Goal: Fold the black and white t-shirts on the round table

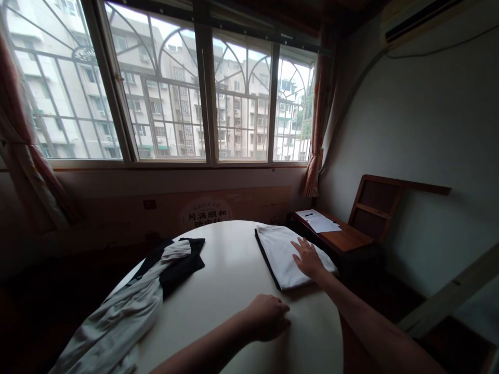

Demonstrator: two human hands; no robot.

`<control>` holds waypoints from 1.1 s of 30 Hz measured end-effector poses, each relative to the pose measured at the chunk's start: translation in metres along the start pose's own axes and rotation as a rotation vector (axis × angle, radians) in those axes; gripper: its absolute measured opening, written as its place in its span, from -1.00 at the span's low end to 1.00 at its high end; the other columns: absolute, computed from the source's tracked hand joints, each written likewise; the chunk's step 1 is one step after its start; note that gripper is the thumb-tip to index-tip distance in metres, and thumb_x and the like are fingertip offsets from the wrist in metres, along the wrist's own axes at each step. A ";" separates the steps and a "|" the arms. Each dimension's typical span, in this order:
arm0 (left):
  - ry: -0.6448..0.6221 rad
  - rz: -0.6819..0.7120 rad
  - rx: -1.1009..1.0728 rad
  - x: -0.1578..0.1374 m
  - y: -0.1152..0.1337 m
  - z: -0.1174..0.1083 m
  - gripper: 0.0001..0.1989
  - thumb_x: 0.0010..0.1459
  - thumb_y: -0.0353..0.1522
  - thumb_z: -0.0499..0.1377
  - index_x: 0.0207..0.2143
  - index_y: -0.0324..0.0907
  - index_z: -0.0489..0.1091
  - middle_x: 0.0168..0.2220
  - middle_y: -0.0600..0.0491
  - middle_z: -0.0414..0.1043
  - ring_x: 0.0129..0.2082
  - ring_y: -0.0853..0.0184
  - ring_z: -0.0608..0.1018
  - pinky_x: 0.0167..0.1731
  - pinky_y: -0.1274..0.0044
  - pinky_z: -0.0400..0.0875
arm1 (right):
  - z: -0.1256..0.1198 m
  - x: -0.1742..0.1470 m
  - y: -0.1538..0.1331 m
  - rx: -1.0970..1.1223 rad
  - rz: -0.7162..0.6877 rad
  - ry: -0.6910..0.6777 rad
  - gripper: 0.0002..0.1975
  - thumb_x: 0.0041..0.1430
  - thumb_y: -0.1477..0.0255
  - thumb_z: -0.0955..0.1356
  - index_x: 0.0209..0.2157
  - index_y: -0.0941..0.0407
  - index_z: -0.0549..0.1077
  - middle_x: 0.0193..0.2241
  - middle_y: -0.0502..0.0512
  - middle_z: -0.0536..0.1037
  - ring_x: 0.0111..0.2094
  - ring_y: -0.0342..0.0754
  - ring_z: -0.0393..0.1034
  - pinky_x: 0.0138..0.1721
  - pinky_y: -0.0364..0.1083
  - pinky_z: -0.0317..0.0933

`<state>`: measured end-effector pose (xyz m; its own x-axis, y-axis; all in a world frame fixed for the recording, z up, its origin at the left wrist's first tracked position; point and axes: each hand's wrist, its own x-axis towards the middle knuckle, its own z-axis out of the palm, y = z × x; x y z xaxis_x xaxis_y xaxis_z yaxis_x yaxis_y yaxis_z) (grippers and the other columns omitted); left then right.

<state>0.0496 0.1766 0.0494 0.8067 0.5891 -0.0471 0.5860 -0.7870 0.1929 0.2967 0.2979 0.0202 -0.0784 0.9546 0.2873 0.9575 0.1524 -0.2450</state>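
Observation:
My right hand (307, 257) lies with its fingers spread on a folded white garment (281, 259), which rests on the right side of a white round table (218, 291). A dark folded cloth (266, 259) shows beneath it along the left edge. My left hand (268, 317) is closed with curled fingers over the table, in front of the folded pile, and nothing shows in it. On the table's left lie a crumpled light grey garment (128, 311) and a black garment (183, 272). The grey one hangs toward the near left edge.
Behind the table, a low wooden bench (346, 239) holds white papers (322, 222) and a pen (309, 214). A printed cardboard panel (249, 205) stands below the barred windows (163, 93). Tied curtains (316, 130) hang at the sides.

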 end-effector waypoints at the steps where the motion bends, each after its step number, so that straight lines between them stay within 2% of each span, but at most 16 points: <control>1: -0.011 -0.026 0.008 -0.012 -0.002 -0.002 -0.78 0.24 -0.25 0.10 -0.21 -0.05 0.53 -0.19 -0.08 0.60 -0.18 0.07 0.62 -0.20 0.30 0.50 | 0.000 0.001 -0.017 0.065 -0.057 0.028 -0.43 0.34 0.38 0.24 0.36 0.05 0.21 0.42 0.19 0.05 0.46 0.16 -0.19 0.43 0.23 -0.20; 4: -0.038 -0.167 0.078 -0.044 -0.014 -0.005 -0.73 0.25 -0.26 0.07 -0.32 -0.08 0.56 -0.27 -0.12 0.61 -0.24 0.03 0.64 -0.26 0.28 0.48 | 0.007 0.004 -0.072 0.424 -0.213 0.104 -0.46 0.31 0.35 0.26 0.30 0.09 0.31 0.36 0.18 0.18 0.44 0.11 -0.07 0.42 0.19 -0.10; 7: -0.036 -0.368 0.073 -0.069 -0.036 -0.005 -0.68 0.26 -0.24 0.05 -0.36 -0.11 0.58 -0.28 -0.15 0.61 -0.25 0.02 0.64 -0.24 0.29 0.46 | 0.031 0.001 -0.131 0.785 -0.245 0.041 -0.47 0.28 0.32 0.29 0.28 0.03 0.32 0.31 0.11 0.29 0.37 0.05 0.10 0.41 0.16 -0.01; 10: 0.004 -0.501 0.058 -0.087 -0.060 -0.003 -0.66 0.27 -0.27 0.02 -0.35 -0.13 0.58 -0.28 -0.14 0.62 -0.24 0.05 0.63 -0.23 0.33 0.44 | 0.065 -0.012 -0.179 0.941 -0.201 -0.074 -0.45 0.29 0.34 0.27 0.30 0.00 0.29 0.29 0.09 0.33 0.32 0.03 0.20 0.38 0.15 0.07; 12: 0.038 -0.559 0.055 -0.094 -0.074 -0.002 -0.64 0.28 -0.29 -0.01 -0.32 -0.15 0.58 -0.26 -0.13 0.62 -0.23 0.08 0.63 -0.23 0.36 0.42 | 0.082 -0.024 -0.199 0.910 -0.207 -0.103 -0.44 0.26 0.39 0.28 0.30 0.05 0.30 0.29 0.13 0.32 0.34 0.06 0.17 0.39 0.17 0.04; 14: 0.091 -0.600 0.023 -0.098 -0.083 0.000 -0.64 0.29 -0.29 -0.02 -0.31 -0.15 0.57 -0.24 -0.10 0.62 -0.21 0.10 0.62 -0.21 0.38 0.40 | 0.091 -0.034 -0.205 0.798 -0.269 -0.119 -0.42 0.21 0.44 0.29 0.28 0.07 0.33 0.30 0.15 0.30 0.39 0.11 0.08 0.42 0.22 -0.07; 17: 0.180 -0.637 -0.074 -0.101 -0.091 0.005 -0.67 0.28 -0.26 0.02 -0.36 -0.15 0.55 -0.26 -0.06 0.62 -0.22 0.14 0.60 -0.22 0.41 0.36 | 0.089 -0.040 -0.198 0.652 -0.344 -0.116 -0.41 0.21 0.49 0.27 0.29 0.06 0.33 0.31 0.13 0.29 0.42 0.13 -0.01 0.44 0.26 -0.17; 20: 0.274 -0.651 -0.177 -0.101 -0.095 0.011 -0.74 0.24 -0.29 0.06 -0.39 -0.15 0.51 -0.29 -0.03 0.60 -0.26 0.18 0.58 -0.25 0.44 0.32 | 0.084 -0.039 -0.188 0.595 -0.335 -0.115 -0.40 0.23 0.50 0.25 0.31 0.07 0.30 0.31 0.13 0.30 0.42 0.11 0.00 0.44 0.26 -0.16; 23: 0.405 -0.644 -0.308 -0.100 -0.102 0.018 -0.80 0.19 -0.35 0.08 -0.35 -0.14 0.50 -0.29 0.01 0.59 -0.28 0.23 0.55 -0.24 0.47 0.32 | 0.084 -0.040 -0.186 0.538 -0.318 -0.199 -0.35 0.21 0.49 0.26 0.35 0.08 0.24 0.34 0.13 0.24 0.43 0.12 -0.03 0.45 0.26 -0.19; 28: 0.569 -0.628 -0.534 -0.096 -0.123 0.030 -0.74 0.06 -0.45 0.04 -0.26 -0.16 0.49 -0.27 0.03 0.57 -0.34 0.28 0.53 -0.23 0.49 0.34 | 0.081 -0.047 -0.194 0.489 -0.300 -0.326 -0.29 0.20 0.49 0.26 0.40 0.11 0.16 0.38 0.10 0.15 0.46 0.10 -0.12 0.48 0.20 -0.26; 33: 0.699 -0.649 -0.629 -0.094 -0.135 0.036 -0.79 -0.13 -0.47 -0.01 -0.45 -0.14 0.39 -0.41 0.05 0.50 -0.33 0.23 0.52 -0.24 0.48 0.35 | 0.073 -0.048 -0.197 0.455 -0.321 -0.350 -0.34 0.21 0.51 0.26 0.36 0.06 0.24 0.37 0.14 0.19 0.44 0.12 -0.07 0.47 0.21 -0.27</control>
<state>-0.1022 0.2208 -0.0075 0.0311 0.9792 0.2007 0.5753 -0.1818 0.7975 0.0916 0.2407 -0.0129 -0.4995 0.8591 0.1118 0.6645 0.4628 -0.5868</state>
